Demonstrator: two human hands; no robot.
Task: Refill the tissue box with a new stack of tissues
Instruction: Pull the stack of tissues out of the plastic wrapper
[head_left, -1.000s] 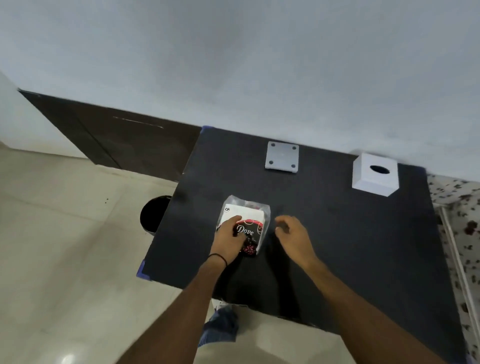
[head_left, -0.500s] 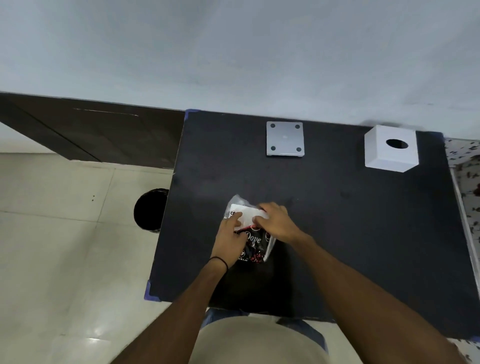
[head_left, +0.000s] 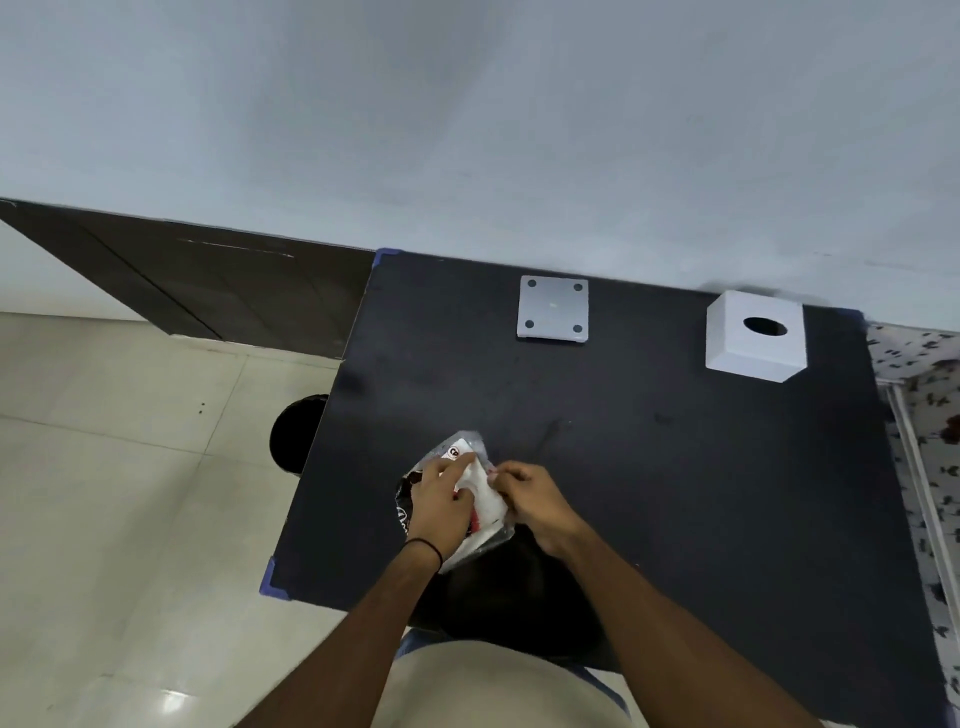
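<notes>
Tilted up off the black table (head_left: 675, 493) since a moment ago: clear plastic tissue pack with dark print (head_left: 480, 501), clamped between left hand (head_left: 439, 506) and right hand (head_left: 535, 501) near the front edge. Well apart at far right, white square tissue box with round hole (head_left: 753, 338); beside it, grey square plate (head_left: 553, 307).

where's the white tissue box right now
In the head view, the white cube-shaped tissue box sits at the table's far right corner near the wall, right of the grey square plate and well away from both hands.
</notes>
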